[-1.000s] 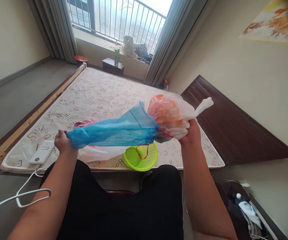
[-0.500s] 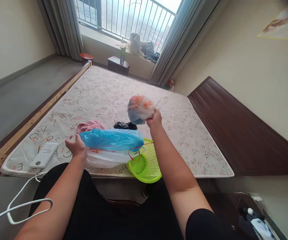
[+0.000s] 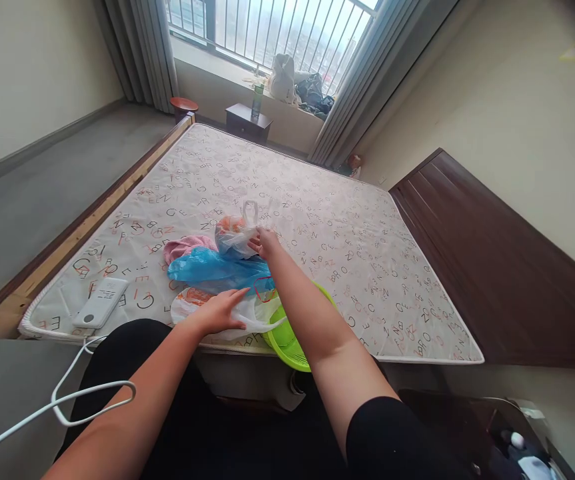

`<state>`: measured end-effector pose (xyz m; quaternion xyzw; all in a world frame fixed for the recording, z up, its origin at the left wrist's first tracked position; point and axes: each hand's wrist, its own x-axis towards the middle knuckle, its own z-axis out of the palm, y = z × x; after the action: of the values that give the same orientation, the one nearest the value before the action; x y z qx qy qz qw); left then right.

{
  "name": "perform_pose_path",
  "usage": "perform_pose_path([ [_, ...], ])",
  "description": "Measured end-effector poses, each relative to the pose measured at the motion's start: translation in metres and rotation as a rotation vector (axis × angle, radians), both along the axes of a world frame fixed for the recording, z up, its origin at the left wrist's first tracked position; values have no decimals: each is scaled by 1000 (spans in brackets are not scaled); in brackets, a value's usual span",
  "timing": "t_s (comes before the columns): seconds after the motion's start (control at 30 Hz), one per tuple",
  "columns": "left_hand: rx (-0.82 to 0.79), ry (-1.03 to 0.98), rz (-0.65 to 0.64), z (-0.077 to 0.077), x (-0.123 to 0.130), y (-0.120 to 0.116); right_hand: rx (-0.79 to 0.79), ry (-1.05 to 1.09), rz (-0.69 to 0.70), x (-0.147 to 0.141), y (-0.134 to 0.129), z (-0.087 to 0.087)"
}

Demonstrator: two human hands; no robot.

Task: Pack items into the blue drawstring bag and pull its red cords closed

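A knotted, see-through plastic bag (image 3: 231,239) with orange and bluish contents sits just beyond a blue plastic bag (image 3: 212,268), its handle loop standing up. My right hand (image 3: 267,244) has its fingers around the near right side of the see-through bag. Nearer to me, my left hand (image 3: 221,312) spreads its fingers over a white plastic bag (image 3: 254,320) with orange print, touching it. A thin red string (image 3: 258,292) lies by the blue bag's right end. Part of a green plastic basket (image 3: 287,347) is hidden behind my right forearm.
Everything lies on a letter-printed mattress (image 3: 337,220). A pink cloth (image 3: 187,247) is at the blue bag's left. Farther left lies a white power strip (image 3: 101,303), its cable (image 3: 62,400) crossing my left arm. The dark headboard (image 3: 487,267) stands on the right.
My right hand has brought the see-through bag left and down beside the blue bag. My left hand has left the blue bag's left end and moved right, onto the white bag.
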<state>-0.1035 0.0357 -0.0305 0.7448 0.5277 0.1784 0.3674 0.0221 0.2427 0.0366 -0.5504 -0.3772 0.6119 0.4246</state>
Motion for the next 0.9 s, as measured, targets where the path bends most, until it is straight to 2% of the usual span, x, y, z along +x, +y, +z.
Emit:
perform_pose_path([
  [0.1,-151,121,63,-7,-8,3,-99,-40,30,5,-24,6],
  [0.17,-167,88,78,0,-15,7,-98,-46,61,16,-48,13],
  [0.23,-122,19,135,17,-23,9,-49,-38,91,34,-78,22],
  [0.3,-53,-94,250,40,-30,8,70,-46,95,58,-112,33],
  [0.43,54,-568,575,87,-36,-7,385,-195,-53,108,-178,53],
  [0.5,132,-757,738,106,-33,-16,463,-272,-134,127,-203,61],
  [0.53,184,-809,778,114,-31,-20,476,-294,-147,134,-213,65],
  [0.57,239,-838,782,123,-28,-24,479,-309,-135,140,-221,68],
  [0.63,293,-867,712,142,-20,-32,487,-334,-25,147,-232,74],
  [0.8,145,-1065,479,201,6,-56,620,-452,353,147,-238,76],
  [0.9,264,-1102,511,231,11,-72,664,-528,546,141,-238,68],
])
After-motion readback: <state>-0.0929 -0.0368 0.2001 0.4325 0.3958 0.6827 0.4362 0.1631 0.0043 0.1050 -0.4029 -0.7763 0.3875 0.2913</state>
